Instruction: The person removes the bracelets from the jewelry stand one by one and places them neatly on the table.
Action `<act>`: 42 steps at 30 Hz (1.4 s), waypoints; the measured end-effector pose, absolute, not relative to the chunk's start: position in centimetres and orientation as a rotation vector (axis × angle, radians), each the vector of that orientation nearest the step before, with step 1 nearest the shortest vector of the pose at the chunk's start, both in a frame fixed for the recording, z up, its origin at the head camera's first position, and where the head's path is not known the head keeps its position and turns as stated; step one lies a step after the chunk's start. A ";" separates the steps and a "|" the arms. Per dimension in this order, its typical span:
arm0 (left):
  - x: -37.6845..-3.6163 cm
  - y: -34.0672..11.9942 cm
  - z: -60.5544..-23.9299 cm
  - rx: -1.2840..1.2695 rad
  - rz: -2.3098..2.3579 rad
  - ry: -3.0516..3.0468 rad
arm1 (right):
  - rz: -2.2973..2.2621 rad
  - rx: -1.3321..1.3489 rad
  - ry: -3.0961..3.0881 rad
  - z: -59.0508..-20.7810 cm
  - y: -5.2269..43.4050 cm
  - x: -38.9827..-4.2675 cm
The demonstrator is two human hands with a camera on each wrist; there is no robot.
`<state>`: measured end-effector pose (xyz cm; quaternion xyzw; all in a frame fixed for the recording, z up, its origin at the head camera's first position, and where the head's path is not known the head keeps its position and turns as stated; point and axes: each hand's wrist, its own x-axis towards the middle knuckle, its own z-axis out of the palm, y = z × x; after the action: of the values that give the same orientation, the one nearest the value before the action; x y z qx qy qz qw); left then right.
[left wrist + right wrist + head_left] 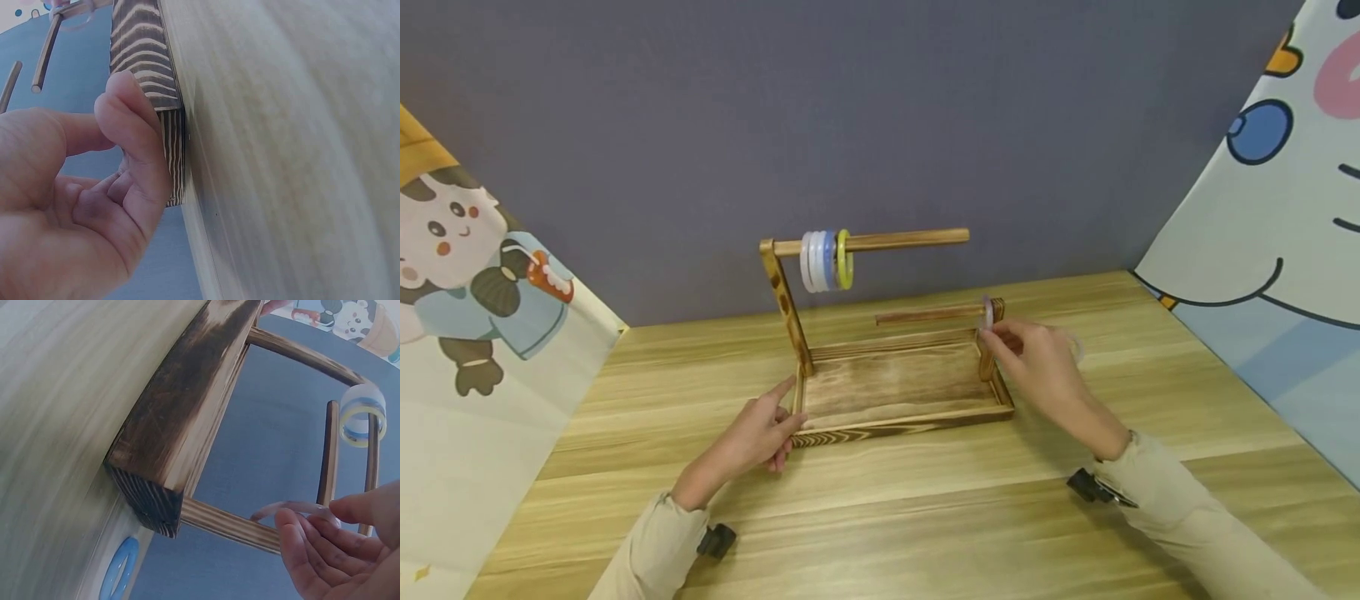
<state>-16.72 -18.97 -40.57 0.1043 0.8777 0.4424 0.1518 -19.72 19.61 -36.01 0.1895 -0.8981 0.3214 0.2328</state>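
Observation:
A wooden bangle stand (895, 431) has a low tray base, a tall left post with an upper bar, and a short right post with a lower bar (925, 316). My left hand (760, 429) holds the tray's front left corner, thumb and fingers against its walls. With thumb and fingertips my right hand (1041, 367) pinches a translucent pale lilac bangle (287, 505), which is around the lower bar close to the right post. Several white, blue and yellow-green bangles (845, 260) hang near the left end of the upper bar.
A blue bangle (119, 570) lies on the wooden table (925, 517) to the right of the stand, mostly hidden behind the right hand in the head view. A grey wall panel (880, 125) rises behind, with cartoon-printed panels at both sides.

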 end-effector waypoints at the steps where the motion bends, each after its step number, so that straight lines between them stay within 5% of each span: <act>1: -16.7 -18.9 -40.6 0.302 1.270 2.519 | 0.883 0.524 -2.468 -36.0 19.6 -19.7; 42: -16.6 -19.1 -40.8 0.290 1.334 2.527 | 0.871 0.681 -2.437 -36.1 15.0 -19.2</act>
<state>-16.61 -19.05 -40.77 0.0999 0.8718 0.4602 0.1346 -19.21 15.04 -36.11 0.2476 -0.8861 0.3167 0.2307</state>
